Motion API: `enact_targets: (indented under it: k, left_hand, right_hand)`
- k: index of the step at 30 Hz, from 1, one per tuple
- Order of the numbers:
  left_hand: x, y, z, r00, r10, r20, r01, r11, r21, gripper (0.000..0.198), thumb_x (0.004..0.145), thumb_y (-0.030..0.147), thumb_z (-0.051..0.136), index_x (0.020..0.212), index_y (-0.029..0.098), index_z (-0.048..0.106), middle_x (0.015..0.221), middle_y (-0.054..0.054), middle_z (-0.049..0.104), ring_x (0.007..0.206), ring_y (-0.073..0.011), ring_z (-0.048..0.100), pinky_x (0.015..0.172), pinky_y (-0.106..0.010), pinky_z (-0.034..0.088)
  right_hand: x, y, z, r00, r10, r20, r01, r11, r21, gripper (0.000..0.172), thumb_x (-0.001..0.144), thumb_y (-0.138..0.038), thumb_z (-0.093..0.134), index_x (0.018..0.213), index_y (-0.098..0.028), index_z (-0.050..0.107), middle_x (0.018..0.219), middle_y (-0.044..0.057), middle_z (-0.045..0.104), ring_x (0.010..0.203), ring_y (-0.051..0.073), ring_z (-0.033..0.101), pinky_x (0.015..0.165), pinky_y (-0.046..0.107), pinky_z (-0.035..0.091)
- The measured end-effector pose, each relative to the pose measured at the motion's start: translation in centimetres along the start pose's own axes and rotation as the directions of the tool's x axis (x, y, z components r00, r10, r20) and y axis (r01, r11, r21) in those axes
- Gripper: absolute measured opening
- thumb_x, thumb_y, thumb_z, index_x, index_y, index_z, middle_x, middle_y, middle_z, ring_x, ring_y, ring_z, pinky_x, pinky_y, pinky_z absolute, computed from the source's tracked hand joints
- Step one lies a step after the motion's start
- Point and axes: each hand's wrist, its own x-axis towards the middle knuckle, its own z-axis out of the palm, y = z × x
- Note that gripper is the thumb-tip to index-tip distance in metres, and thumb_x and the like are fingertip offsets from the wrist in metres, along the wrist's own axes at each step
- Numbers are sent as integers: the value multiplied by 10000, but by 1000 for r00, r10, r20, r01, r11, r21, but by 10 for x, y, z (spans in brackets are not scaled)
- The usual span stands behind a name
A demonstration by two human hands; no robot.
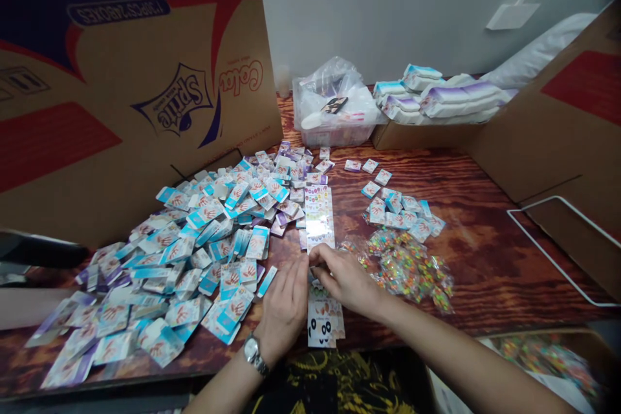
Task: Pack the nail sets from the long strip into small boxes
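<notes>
A long sticker sheet (319, 210) with rows of small coloured prints lies lengthwise on the table in front of me. At its near end, my right hand (347, 279) is closed, thumb and fingertips pinched at the sheet. From the other side my left hand (286, 297), wearing a wristwatch, reaches in with fingers stretched out and side by side, their tips against the sheet's left edge; its thumb is hidden. Below both hands are more printed sheets (321, 330), overlapping each other. Just left of my left hand rests a small blue-and-white box (267, 281).
A heap of small printed boxes (165, 239) spreads over the left, before a large carton (145, 65). Rightward are several small boxes (402, 213) and clear bags of colourful pieces (407, 265). Behind stand a plastic-lined tub (337, 132) and a carton of wrapped packs (417, 136).
</notes>
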Motion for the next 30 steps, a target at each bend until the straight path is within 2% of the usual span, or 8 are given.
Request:
enact_targets:
  k: [4, 7, 9, 14, 18, 22, 25, 30]
  left_hand:
    - [-3, 0, 3, 1000, -12, 8, 13, 1000, -22, 620, 840, 72, 484, 1412, 48, 244, 1254, -187, 544, 1174, -270, 492, 968, -401, 441]
    - [-4, 1, 4, 1000, 6, 6, -6, 999, -41, 640, 827, 49, 490, 1414, 46, 234, 1264, -190, 528, 1190, -273, 471, 974, -402, 438]
    - [-3, 1, 3, 1000, 17, 8, -16, 998, -68, 638, 824, 33, 481, 1413, 54, 239, 1270, -193, 516, 1200, -275, 457, 976, -407, 437]
    - [3, 2, -2, 993, 26, 111, -1, 976, -219, 548, 840, 23, 413, 1373, 108, 321, 1256, -188, 497, 1178, -257, 467, 947, -405, 459]
    - [9, 2, -6, 990, -9, 143, 55, 945, -321, 407, 853, 82, 441, 1258, 126, 431, 1192, -168, 519, 1109, -240, 504, 916, -389, 481]
    - [14, 0, -10, 988, -102, 116, 140, 913, -384, 313, 861, 141, 481, 1173, 135, 462, 1150, -153, 530, 1081, -230, 513, 909, -376, 481]
    - [16, -2, -11, 979, -165, 122, 200, 897, -395, 296, 866, 156, 482, 1162, 140, 463, 1140, -150, 528, 1080, -226, 515, 905, -370, 480]
    - [15, 1, -9, 980, -164, 112, 195, 901, -387, 314, 861, 132, 467, 1175, 134, 451, 1156, -153, 523, 1119, -230, 497, 938, -383, 462]
  right_hand:
    - [1, 1, -2, 999, 36, -27, -37, 999, -37, 159, 798, -71, 481, 896, -194, 506, 862, 35, 551, 777, 157, 554, 699, 262, 429]
    - [5, 4, -4, 992, 107, -73, -113, 990, -81, 259, 758, -96, 541, 997, -196, 528, 1011, 57, 500, 754, 137, 533, 706, 262, 422]
    - [8, 10, -5, 985, 168, -30, -170, 984, -58, 334, 740, -155, 593, 1062, -214, 526, 967, 30, 522, 678, 120, 509, 650, 249, 403]
    - [12, 31, -2, 961, 201, 190, -233, 959, 160, 184, 703, -153, 611, 880, -189, 577, 607, -70, 485, 550, 90, 428, 530, 195, 321]
    - [11, 34, 2, 962, 229, 146, -259, 936, 239, 179, 685, -122, 615, 847, -185, 572, 616, -72, 484, 559, 85, 418, 529, 188, 325]
    - [3, 26, -5, 968, 181, 176, -244, 851, 466, 244, 762, -170, 581, 1004, -195, 569, 745, -34, 540, 607, 95, 469, 550, 200, 386]
    - [-5, 18, -9, 985, 159, 71, -174, 863, 474, 285, 819, -202, 534, 1104, -208, 537, 863, 0, 567, 676, 110, 521, 606, 227, 432]
    - [-14, 5, 4, 978, 94, -185, -54, 976, 209, 258, 853, -201, 504, 1108, -204, 540, 902, 36, 597, 807, 156, 562, 739, 290, 460]
